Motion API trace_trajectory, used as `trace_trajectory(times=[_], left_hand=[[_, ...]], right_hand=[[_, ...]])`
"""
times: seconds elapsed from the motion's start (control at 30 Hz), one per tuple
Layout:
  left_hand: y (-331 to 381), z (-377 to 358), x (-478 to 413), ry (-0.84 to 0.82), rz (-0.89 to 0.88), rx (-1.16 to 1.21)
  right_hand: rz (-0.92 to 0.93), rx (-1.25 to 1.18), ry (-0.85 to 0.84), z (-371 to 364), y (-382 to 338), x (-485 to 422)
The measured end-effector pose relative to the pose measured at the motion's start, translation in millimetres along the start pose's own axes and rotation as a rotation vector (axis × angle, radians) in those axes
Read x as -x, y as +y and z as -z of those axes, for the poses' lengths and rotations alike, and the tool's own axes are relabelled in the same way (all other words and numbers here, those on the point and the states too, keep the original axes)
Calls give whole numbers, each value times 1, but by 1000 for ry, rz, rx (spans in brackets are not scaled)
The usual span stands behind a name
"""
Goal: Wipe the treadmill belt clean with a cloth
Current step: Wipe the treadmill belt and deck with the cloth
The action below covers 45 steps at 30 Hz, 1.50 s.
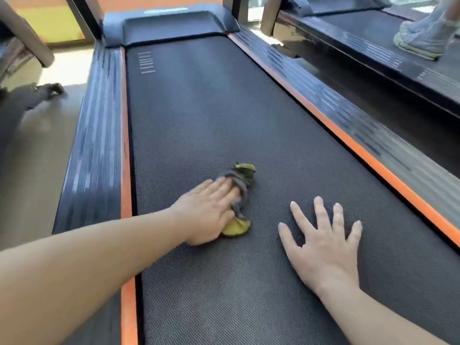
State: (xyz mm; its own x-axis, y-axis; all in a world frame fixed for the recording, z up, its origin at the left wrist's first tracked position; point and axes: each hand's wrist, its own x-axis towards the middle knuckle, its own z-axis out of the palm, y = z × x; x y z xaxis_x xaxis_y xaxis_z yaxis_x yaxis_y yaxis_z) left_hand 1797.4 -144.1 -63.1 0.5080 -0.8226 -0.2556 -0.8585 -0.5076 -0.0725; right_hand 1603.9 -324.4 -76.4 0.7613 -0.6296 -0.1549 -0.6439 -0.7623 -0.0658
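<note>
The cloth (242, 181) lies bunched on the belt (211, 108), its long axis running roughly along the belt. It sits under and just beyond the fingers of the left hand (209, 210), which presses it with straight fingers, not gripping. The right hand (323, 247) rests splayed on bare belt to its right, holding nothing; the cloth is a crumpled grey roll, yellow at both ends

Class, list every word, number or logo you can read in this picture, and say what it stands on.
No text reads clearly.
White marking at the far end of the treadmill belt: too blurred to read.
Pale blue strip above the motor cover: too blurred to read.
</note>
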Motion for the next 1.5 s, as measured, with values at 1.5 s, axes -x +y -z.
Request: trace_trajectory(times=[1.5], left_hand=[[141,1,210,-8,377,128]], right_hand=[[50,-96,-245,38,26,3]])
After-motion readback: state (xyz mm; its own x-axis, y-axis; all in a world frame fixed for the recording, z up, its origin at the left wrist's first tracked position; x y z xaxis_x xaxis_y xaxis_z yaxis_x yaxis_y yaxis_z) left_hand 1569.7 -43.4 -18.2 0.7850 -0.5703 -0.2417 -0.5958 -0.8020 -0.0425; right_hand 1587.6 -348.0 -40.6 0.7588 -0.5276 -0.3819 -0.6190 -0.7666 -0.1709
